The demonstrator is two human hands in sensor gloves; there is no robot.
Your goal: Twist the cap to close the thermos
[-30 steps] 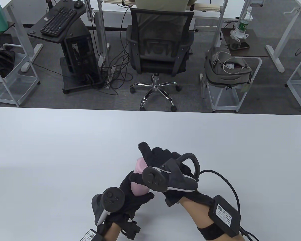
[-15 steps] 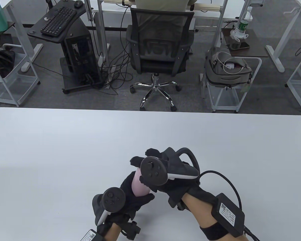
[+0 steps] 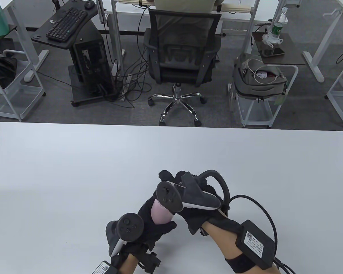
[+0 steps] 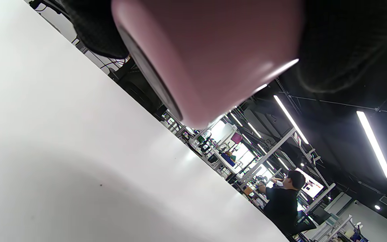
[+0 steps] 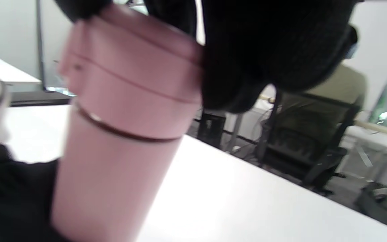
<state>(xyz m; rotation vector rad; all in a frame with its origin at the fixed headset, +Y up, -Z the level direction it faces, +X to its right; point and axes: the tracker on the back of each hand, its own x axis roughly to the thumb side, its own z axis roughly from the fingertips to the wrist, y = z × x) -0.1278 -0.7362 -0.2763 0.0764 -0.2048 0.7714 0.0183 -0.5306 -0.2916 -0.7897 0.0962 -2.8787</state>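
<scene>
A pink thermos is held above the white table, near its front edge, tilted away from me. My left hand grips its body from below; the thermos base fills the top of the left wrist view. My right hand grips the pink cap at the thermos's top end. In the right wrist view the cap sits on the body with a thin dark seam between them. In the table view the cap is hidden behind the right hand's tracker.
A cable runs from my right wrist over the table to the right. Past the table's far edge stand an office chair, a keyboard cart and wire racks.
My right hand has turned on the cap: its tracker swung left and down and the raised finger folded in. My left hand and the thermos body stayed nearly still.
</scene>
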